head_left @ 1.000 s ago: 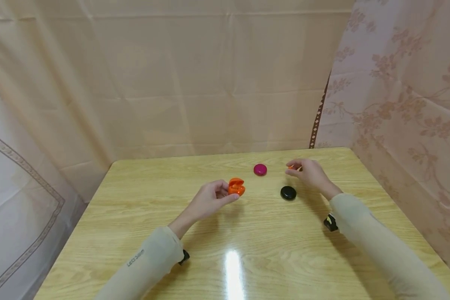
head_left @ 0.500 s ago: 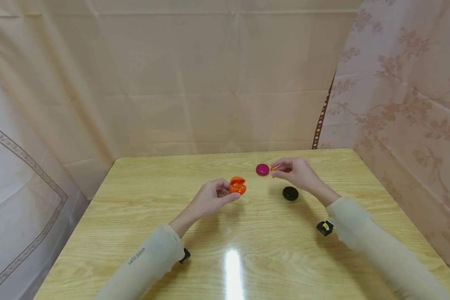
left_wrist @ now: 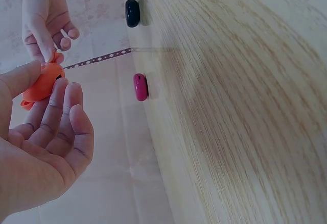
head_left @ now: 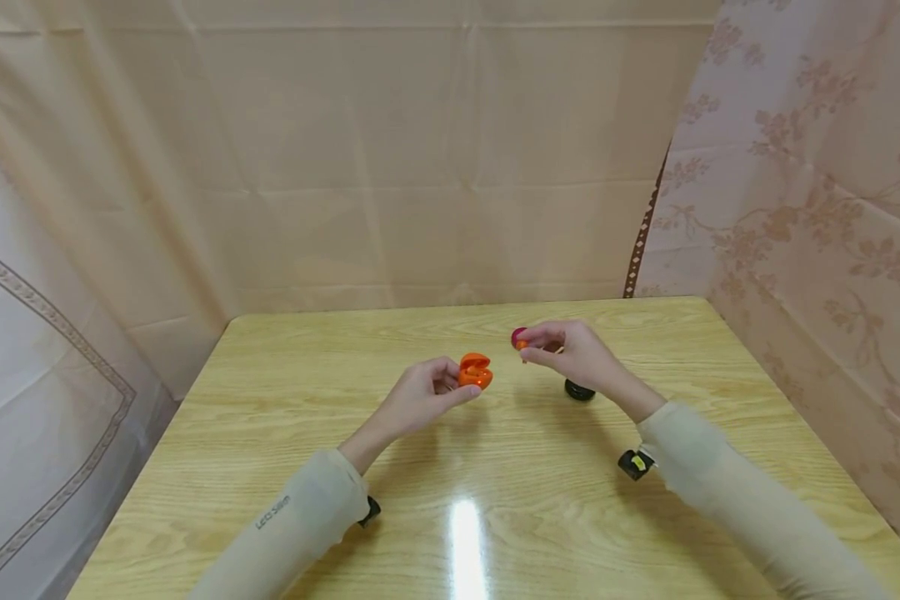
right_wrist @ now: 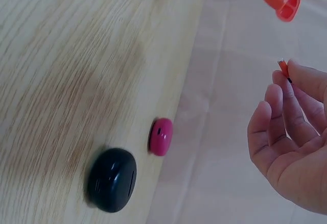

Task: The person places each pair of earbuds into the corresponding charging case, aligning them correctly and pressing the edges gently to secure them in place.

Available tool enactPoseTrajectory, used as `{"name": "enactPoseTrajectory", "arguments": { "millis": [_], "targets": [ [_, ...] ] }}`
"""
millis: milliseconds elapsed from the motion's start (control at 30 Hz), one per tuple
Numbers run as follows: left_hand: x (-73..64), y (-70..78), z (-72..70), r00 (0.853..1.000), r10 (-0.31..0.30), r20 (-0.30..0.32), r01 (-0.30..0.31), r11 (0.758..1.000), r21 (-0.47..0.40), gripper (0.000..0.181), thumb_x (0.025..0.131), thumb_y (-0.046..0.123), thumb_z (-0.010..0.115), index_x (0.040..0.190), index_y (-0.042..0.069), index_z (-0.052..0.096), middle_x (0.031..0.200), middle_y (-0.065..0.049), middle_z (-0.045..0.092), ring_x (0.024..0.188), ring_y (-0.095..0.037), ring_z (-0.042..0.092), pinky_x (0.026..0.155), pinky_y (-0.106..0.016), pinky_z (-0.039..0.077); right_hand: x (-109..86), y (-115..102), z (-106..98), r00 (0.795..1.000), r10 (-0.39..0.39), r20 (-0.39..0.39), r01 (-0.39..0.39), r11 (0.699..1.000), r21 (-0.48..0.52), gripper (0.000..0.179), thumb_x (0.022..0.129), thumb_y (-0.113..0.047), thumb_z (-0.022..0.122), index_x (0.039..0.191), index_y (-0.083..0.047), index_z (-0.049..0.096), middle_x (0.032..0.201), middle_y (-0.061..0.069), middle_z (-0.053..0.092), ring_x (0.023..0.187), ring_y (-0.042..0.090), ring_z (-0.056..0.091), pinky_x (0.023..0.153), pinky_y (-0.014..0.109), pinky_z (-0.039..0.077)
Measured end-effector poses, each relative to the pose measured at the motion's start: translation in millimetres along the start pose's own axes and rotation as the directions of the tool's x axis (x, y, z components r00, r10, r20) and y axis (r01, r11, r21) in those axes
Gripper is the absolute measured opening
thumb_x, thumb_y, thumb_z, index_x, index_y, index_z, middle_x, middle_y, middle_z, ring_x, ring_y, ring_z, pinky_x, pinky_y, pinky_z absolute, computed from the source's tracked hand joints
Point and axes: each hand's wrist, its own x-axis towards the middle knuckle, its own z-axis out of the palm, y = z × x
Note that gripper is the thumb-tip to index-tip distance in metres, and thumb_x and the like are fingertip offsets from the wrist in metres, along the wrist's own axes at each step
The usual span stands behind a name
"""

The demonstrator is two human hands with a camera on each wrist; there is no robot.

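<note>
My left hand [head_left: 418, 402] holds an orange earbud charging case [head_left: 477, 375] above the middle of the table, its lid raised. In the left wrist view the thumb and fingers grip the case [left_wrist: 43, 83] by its sides. To the right, my right hand [head_left: 579, 360] pinches a small orange earbud [right_wrist: 284, 69] between thumb and forefinger, a short gap from the case. The other fingers of that hand are loosely curled. A magenta case [right_wrist: 162, 137] and a black case [right_wrist: 112, 180], both closed, lie on the table; the right hand partly covers both in the head view.
The wooden table [head_left: 270, 467] has a bright light reflection near its front. A beige curtain [head_left: 390, 167] hangs behind its back edge, and a floral curtain [head_left: 817, 192] runs along the right. Black wrist cameras [head_left: 635, 464] sit under the sleeves.
My right hand has moved left with the orange earbud, from beyond the black case past the magenta one and closer to the open case. The left hand stays nearly still.
</note>
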Motion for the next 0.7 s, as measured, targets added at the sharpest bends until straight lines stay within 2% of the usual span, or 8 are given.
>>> {"name": "enactPoseTrajectory", "arguments": {
  "millis": [367,533,700],
  "targets": [
    [0.7,-0.4,0.8,1.000,-0.011,-0.003,0.011,1.000,0.007,0.029,0.091,0.036,0.079,0.101,0.011,0.068,0.090,0.000,0.069,0.077,-0.018,0.064,0.071,-0.030,0.055,-4.8,-14,11,0.999,-0.033,0.005,0.032,0.998,0.051,0.028,0.093,-0.014,0.076,0.119,-0.004,0.071,0.098,0.002,0.074,0.083,0.017,0.068,0.072,0.030,0.056],
    [1.1,-1.2,0.8,1.000,-0.002,0.003,0.002,1.000,0.000,0.027,0.092,0.035,0.078,0.100,0.012,0.067,0.090,0.000,0.069,0.081,-0.030,0.066,0.070,-0.030,0.055,-6.9,-19,14,1.000,-0.022,0.018,0.021,0.998,0.061,0.028,0.094,-0.014,0.075,0.121,-0.005,0.070,0.098,0.003,0.072,0.080,0.021,0.068,0.069,0.031,0.056],
    [2.2,-3.2,0.4,1.000,0.005,0.007,-0.005,1.000,-0.012,0.025,0.092,0.035,0.077,0.099,0.013,0.067,0.090,-0.001,0.069,0.086,-0.042,0.067,0.071,-0.033,0.055,-8.9,-23,16,0.999,-0.030,0.034,0.028,0.998,0.053,0.031,0.095,-0.015,0.074,0.125,-0.007,0.070,0.101,0.003,0.071,0.083,0.018,0.067,0.073,0.034,0.057]
  ]
}}
